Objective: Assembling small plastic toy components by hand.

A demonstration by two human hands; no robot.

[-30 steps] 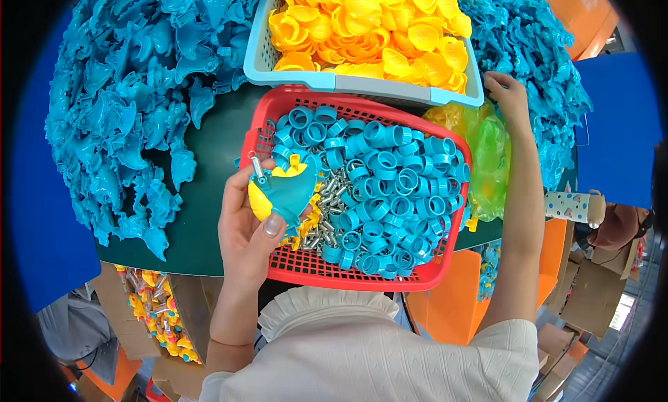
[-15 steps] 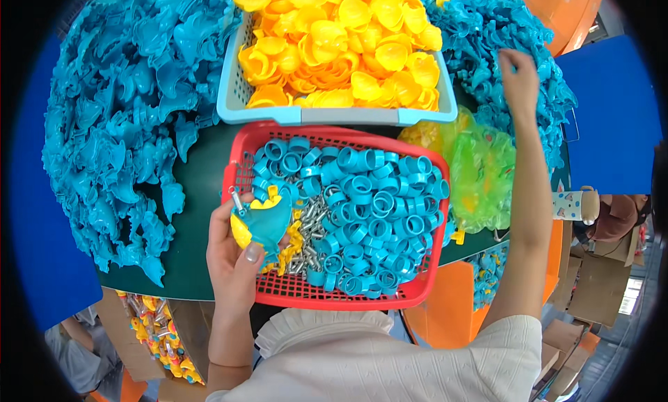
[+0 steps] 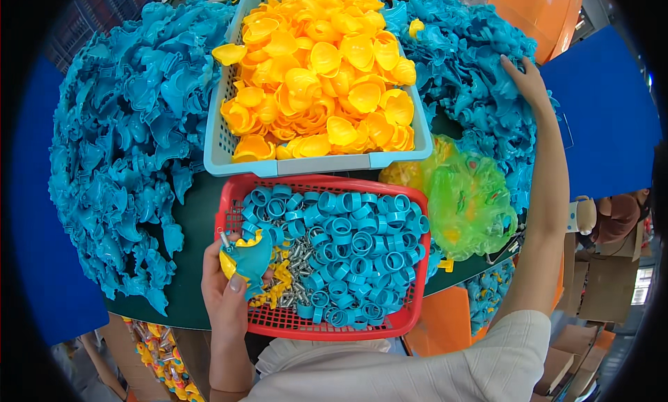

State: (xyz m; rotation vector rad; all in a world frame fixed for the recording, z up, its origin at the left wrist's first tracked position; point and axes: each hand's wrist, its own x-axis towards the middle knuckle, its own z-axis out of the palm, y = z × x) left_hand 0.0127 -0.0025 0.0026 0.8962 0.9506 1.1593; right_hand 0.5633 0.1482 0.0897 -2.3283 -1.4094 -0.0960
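My left hand (image 3: 226,301) pinches a blue plastic shell piece (image 3: 256,259) with yellow parts along its edge and a small metal pin at its upper left. It is above the left side of a red basket (image 3: 313,184). Inside are many blue rings (image 3: 362,243), several small yellow parts (image 3: 280,280) and metal pins (image 3: 300,263). Out to the far right, my right hand (image 3: 532,85) reaches onto a heap of blue moulded shells (image 3: 466,68). Its thumb and forefinger are apart, and nothing shows between them; its other fingers are partly hidden.
Behind the red basket stands a light blue basket (image 3: 316,167) heaped with yellow shells (image 3: 303,85). Another tall blue heap (image 3: 125,144) covers the left of the dark green table (image 3: 195,228). A green plastic bag (image 3: 466,203) lies right of the red basket. Orange bins stand at the right.
My view has shifted, so the baskets sit lower in it. My right hand has moved slightly over the blue heap, and its thumb and forefinger have spread. My left hand keeps its hold on the shell piece.
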